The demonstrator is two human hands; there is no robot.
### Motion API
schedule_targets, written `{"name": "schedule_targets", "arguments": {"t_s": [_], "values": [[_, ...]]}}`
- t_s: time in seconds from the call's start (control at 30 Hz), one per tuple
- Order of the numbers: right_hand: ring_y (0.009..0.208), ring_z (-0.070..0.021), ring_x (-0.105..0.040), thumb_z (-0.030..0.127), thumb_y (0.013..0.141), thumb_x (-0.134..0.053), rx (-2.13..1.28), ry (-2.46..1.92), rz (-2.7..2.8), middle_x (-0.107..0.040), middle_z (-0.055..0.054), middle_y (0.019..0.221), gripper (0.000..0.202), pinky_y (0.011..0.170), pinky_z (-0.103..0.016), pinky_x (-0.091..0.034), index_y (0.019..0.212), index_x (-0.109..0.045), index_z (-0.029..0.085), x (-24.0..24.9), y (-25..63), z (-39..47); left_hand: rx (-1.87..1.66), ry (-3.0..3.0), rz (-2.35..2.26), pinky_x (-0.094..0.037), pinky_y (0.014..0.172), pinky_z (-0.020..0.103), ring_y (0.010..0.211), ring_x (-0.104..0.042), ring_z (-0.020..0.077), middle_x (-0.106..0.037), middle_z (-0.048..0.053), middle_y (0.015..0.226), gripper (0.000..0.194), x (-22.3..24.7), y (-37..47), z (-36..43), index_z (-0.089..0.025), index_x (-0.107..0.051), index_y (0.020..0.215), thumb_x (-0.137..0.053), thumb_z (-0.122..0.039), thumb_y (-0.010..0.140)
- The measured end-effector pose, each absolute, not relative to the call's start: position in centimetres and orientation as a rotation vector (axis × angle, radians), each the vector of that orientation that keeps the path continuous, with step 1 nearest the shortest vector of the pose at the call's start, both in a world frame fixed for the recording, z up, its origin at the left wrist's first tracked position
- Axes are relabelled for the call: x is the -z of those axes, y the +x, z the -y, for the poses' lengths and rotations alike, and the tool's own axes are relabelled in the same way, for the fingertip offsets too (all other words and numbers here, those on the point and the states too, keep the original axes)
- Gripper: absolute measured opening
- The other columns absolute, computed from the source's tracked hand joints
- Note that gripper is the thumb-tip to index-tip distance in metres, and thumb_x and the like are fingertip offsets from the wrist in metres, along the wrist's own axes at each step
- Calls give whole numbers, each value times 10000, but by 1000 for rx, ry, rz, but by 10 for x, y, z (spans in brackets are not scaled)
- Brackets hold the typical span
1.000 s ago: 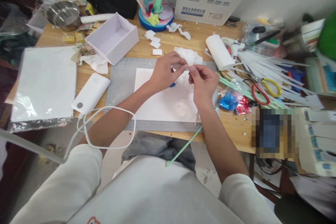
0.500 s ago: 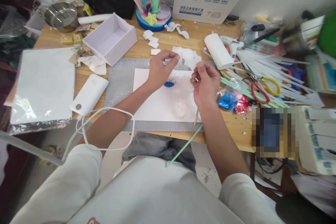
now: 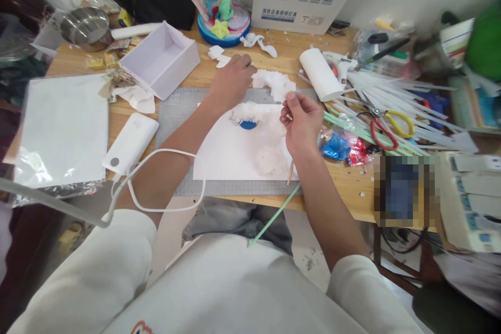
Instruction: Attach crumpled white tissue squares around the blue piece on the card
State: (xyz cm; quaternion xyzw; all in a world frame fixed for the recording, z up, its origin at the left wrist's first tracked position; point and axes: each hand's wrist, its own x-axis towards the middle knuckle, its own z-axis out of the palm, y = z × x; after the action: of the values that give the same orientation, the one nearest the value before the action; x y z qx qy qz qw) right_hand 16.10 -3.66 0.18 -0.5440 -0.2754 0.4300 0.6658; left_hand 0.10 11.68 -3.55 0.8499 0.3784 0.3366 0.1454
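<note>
Left hand: upper centre of frame, fingers curled downward beside torn white material; cannot tell if anything is gripped.
Right hand: right of centre, thumb against bent fingers; any held scrap too small to tell.
Torn white material: ragged-edged, thin, between the hands.
Blue piece: centre, fluffy white rim above, on white paper.

Left hand has parted from the right hand; fingertips met a second ago. Left now farther back, palm down, fingers near the left end of the torn white material, covering some small white squares. Blue piece, partly hidden before by the left hand, now exposed.
</note>
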Motion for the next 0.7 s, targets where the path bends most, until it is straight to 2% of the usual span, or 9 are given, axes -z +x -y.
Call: {"name": "schedule_targets", "arguments": {"t_s": [0.1,0.17,0.27,0.33,0.5,0.63,0.7], "values": [[521,-33,-484,445,736,-820,-976,-1257,655,-593,70,686,272,488,-188,-405,794,-670,226,-3,161,38,-960,2537,-1151,-469,859,434,1061,-570,293,-644,122,1064,232,22,-8,-105,-220,-727,976,-508,-204,903],[528,-37,-491,458,721,-829,-993,-1258,685,-596,68,682,290,492,-192,-410,793,-673,225,-5,160,39,-991,2505,-1191,-471,874,450,1034,-589,297,-649,133,1049,277,10,-12,-86,-206,-733,1019,-477,-289,957],[524,-45,-488,492,717,-829,-1016,-1234,759,-574,71,643,313,489,-201,-405,767,-667,229,-8,156,42,-1092,2304,-1058,-496,772,365,898,-621,227,-656,101,924,433,-7,-10,-46,-220,-745,968,-434,-519,1009],[508,-49,-471,515,715,-827,-1003,-1218,800,-543,76,600,329,481,-210,-393,732,-657,233,-8,153,43,-1061,2118,-988,-496,685,285,898,-635,194,-674,88,938,473,-15,-7,-22,-209,-747,994,-451,-578,999],[479,-57,-458,502,709,-840,-936,-1206,862,-537,71,539,314,477,-223,-400,685,-678,234,-7,148,45,-1039,1842,-961,-463,580,195,949,-657,170,-717,90,1032,413,-15,-3,4,-186,-742,1019,-603,-564,929],[537,-77,-542,413,764,-806,-925,-1180,950,-618,52,618,186,526,-237,-478,815,-749,244,-6,148,49,-1091,1743,-942,-454,577,200,860,-658,144,-733,57,918,265,-9,-3,2,-187,-726,893,-675,-447,901],[576,-86,-573,403,777,-788,-935,-1169,994,-644,45,675,188,543,-240,-502,889,-756,256,-7,148,52,-1106,1731,-949,-452,585,205,853,-656,139,-732,47,900,224,-7,-3,2,-190,-715,869,-682,-409,899]]}}
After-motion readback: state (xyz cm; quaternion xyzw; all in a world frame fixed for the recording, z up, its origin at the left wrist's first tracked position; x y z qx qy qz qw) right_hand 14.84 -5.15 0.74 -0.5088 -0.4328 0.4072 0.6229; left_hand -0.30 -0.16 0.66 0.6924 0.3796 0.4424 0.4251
